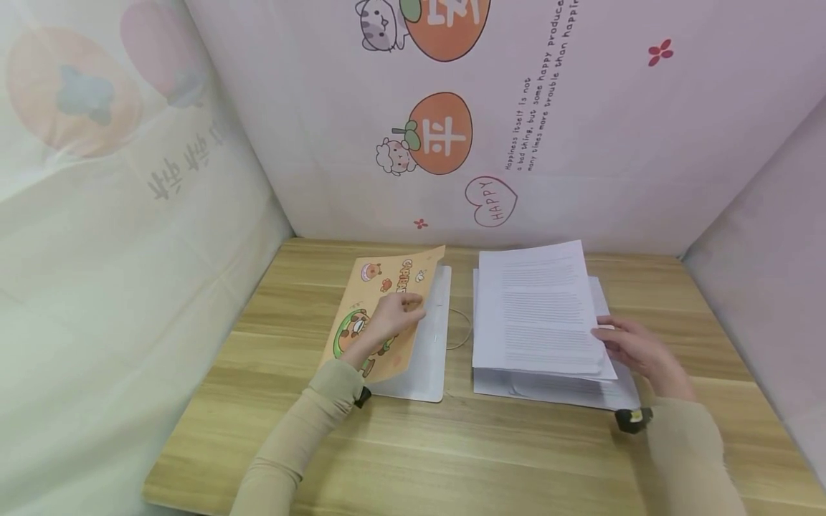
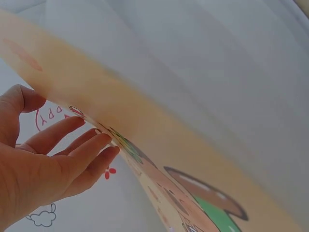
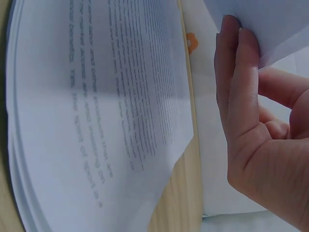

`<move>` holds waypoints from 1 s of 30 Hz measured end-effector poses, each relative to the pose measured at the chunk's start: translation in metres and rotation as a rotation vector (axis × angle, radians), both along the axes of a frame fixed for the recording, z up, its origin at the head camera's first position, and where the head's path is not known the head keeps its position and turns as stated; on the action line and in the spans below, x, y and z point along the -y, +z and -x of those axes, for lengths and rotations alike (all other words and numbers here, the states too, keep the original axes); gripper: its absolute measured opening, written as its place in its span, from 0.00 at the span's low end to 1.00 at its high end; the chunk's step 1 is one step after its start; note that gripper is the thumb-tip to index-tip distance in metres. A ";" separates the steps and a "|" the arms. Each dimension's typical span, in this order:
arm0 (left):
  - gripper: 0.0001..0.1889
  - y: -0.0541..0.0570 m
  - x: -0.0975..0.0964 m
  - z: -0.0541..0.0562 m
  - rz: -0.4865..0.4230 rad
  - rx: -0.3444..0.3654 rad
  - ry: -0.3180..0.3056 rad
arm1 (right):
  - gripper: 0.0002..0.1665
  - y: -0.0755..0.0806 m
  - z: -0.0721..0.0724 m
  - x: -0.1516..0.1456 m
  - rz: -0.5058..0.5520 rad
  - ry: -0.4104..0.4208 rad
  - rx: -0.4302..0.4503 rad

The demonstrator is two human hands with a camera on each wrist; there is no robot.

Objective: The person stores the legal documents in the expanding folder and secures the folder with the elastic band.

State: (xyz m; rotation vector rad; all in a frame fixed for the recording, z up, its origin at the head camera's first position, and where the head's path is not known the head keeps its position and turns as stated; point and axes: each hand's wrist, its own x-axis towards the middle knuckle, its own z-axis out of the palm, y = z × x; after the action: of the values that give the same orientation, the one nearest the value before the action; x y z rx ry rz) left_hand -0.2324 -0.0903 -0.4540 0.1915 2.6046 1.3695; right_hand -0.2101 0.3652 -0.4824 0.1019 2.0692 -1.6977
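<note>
An orange folder (image 1: pixel 387 276) with cartoon capybara art lies on the left of the table, its front cover raised and bowed. My left hand (image 1: pixel 392 315) is at that cover's free edge; in the left wrist view its loosely extended fingertips meet the printed outer face. White inner leaves (image 1: pixel 427 362) show under the cover. To the right sits a stack of printed paper (image 1: pixel 538 308), its top sheets lifted along the right side. Thumb and fingers of my right hand (image 1: pixel 642 351) pinch paper at the stack's right edge; the right wrist view shows a sheet corner (image 3: pixel 270 34) between them.
An elastic loop (image 1: pixel 466 333) juts from the folder's right side toward the papers. Bare wood table (image 1: pixel 464 459) runs along the front. White printed cloth (image 1: pixel 323 143) hangs behind the table and closes in both sides.
</note>
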 end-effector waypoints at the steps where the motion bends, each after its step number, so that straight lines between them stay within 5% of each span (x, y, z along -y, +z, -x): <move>1: 0.25 0.000 0.000 0.000 0.003 0.001 0.001 | 0.42 0.001 0.000 0.002 -0.009 0.004 -0.005; 11: 0.25 0.004 0.003 0.001 -0.021 0.035 0.003 | 0.24 0.005 0.005 0.022 0.039 -0.004 -0.024; 19: 0.24 0.004 0.004 0.002 -0.001 -0.008 -0.015 | 0.35 0.010 0.006 0.045 -0.002 -0.003 -0.031; 30: 0.24 0.004 0.005 0.002 -0.025 -0.013 -0.015 | 0.30 0.009 0.010 0.068 0.022 0.029 -0.067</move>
State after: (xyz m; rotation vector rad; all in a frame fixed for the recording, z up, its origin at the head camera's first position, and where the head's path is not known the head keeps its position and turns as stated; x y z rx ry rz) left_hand -0.2346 -0.0952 -0.4504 0.2240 2.5926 1.4009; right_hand -0.2202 0.2968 -0.4730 0.0075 2.0896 -1.7274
